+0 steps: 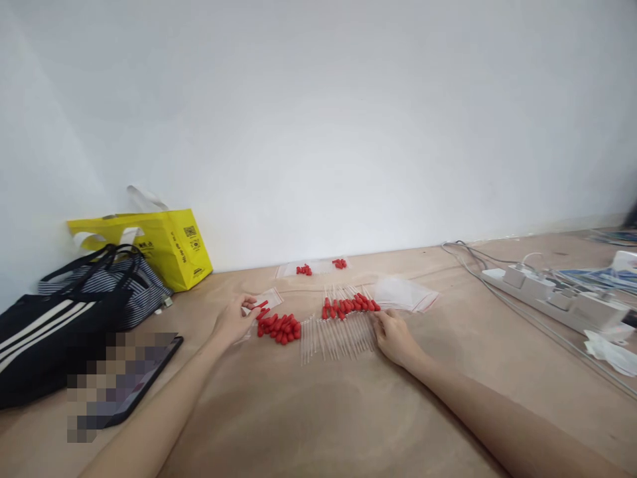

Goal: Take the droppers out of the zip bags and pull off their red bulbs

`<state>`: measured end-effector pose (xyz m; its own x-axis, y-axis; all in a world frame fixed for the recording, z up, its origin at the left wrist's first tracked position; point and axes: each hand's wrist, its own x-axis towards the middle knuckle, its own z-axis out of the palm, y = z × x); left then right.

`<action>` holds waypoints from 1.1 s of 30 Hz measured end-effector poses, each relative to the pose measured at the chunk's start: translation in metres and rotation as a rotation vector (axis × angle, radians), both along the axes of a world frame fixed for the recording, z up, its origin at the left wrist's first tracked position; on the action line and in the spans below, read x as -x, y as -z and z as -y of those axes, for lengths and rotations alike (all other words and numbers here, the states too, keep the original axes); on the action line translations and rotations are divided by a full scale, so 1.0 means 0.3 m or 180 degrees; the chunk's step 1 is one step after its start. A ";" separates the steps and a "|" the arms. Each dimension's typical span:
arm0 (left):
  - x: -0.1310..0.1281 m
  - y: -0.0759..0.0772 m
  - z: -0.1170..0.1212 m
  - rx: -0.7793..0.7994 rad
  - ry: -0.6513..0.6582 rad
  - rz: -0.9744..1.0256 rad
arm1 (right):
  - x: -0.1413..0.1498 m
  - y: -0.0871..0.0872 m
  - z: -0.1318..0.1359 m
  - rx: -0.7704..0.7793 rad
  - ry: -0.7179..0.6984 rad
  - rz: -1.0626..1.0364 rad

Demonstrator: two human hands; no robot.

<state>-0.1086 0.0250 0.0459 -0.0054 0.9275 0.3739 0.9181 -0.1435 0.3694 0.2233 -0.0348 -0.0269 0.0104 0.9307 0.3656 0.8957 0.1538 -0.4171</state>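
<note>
My left hand [235, 320] is closed at the left end of a pile of red rubber bulbs [283, 330], its thumb and fingers pinching a red rubber bulb [261, 306]. My right hand [393, 335] is closed at the right end of a row of thin clear glass tubes [333, 340]; its fingertips are pressed together, and what lies between them is too small to make out. Just behind those tubes lie glass droppers [351, 305] capped with red bulbs, side by side. A clear zip bag [271, 299] is partly under my left hand.
More clear zip bags [405, 293] lie behind my right hand. Bagged red-bulbed droppers [321, 268] rest near the wall. On the left are a yellow bag [182, 249], a dark bag [54, 332] and a tablet [144, 385]. A power strip [557, 302] with cables occupies the right.
</note>
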 end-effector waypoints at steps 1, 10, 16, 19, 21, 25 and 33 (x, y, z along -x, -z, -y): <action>-0.002 0.006 -0.010 0.0022 0.0010 -0.0039 | 0.004 0.003 -0.001 -0.0049 -0.0024 -0.0072; -0.043 0.007 -0.041 0.0325 -0.0026 -0.0372 | 0.004 -0.007 0.014 -0.0050 -0.0291 -0.0407; -0.202 -0.027 -0.035 0.0341 -0.0006 -0.0553 | -0.008 -0.031 0.024 -0.0046 0.0071 -0.0449; -0.335 -0.014 -0.052 0.0599 0.0090 -0.0664 | -0.029 -0.040 0.025 -0.0089 0.0184 -0.0521; -0.414 0.000 -0.070 0.0816 0.0093 -0.0718 | -0.043 -0.045 0.024 -0.0033 0.0246 -0.0583; -0.511 0.011 -0.110 0.1136 0.0004 -0.0856 | -0.058 -0.053 0.021 0.0038 0.0310 -0.0652; -0.564 -0.012 -0.144 0.1529 -0.0001 -0.1259 | -0.057 -0.044 0.012 0.0030 0.0316 -0.0624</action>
